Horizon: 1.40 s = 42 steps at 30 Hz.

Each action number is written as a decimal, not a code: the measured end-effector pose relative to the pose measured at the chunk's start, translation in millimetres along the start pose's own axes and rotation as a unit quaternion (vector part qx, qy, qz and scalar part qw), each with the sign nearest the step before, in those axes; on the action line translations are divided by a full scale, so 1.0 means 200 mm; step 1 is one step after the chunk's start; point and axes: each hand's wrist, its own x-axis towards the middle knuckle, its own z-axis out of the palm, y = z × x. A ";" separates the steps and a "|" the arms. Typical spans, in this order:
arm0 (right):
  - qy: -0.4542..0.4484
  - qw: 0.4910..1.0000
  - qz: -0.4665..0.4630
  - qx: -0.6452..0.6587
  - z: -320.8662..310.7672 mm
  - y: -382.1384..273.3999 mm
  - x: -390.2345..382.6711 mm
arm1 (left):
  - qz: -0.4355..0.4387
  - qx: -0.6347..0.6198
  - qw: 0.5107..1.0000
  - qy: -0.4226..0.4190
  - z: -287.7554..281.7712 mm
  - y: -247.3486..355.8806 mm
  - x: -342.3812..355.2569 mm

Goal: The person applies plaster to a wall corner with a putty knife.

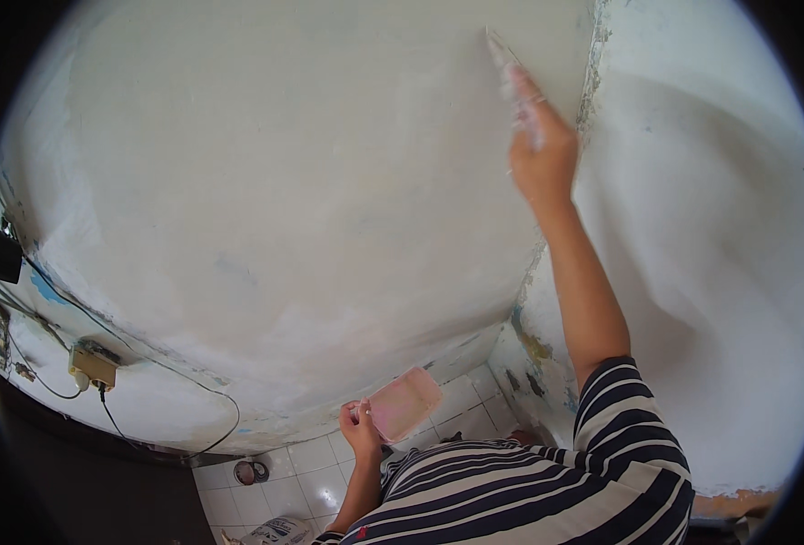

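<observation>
My right arm reaches up to the pale, patchy wall (284,163). In my right hand (545,150) is a putty knife (499,47), its blade at the wall close to the corner on the right. Whitish filler smears the fingers and the handle, and the hand is slightly blurred. Low down near my body, my left hand (359,429) grips one end of a shallow pink plastic tray (408,405). The tray is tilted, and its inside looks smeared with pale residue.
A yellowish socket box (93,365) with plugs and dangling black cables sits low on the left. Below are white floor tiles (315,486), a round container (249,472) and a printed bag (279,531). A dark surface (120,472) fills the lower left; a white side wall (720,272) stands right.
</observation>
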 end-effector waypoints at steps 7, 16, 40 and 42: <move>-0.188 0.981 -0.055 -0.008 0.29 -0.33 -1.16 | 0.000 -0.014 1.000 -0.001 0.05 0.02 0.00; 0.010 0.999 0.020 0.035 0.11 -0.16 -0.51 | -0.011 -0.088 0.996 0.001 0.04 0.01 -0.03; -0.194 0.637 0.599 0.445 -0.18 -0.28 -1.29 | 0.032 -0.113 0.992 0.042 0.06 0.33 0.01; -0.356 0.746 0.472 0.305 -0.21 -0.27 -1.30 | 0.059 -0.099 0.992 0.054 0.08 0.42 0.00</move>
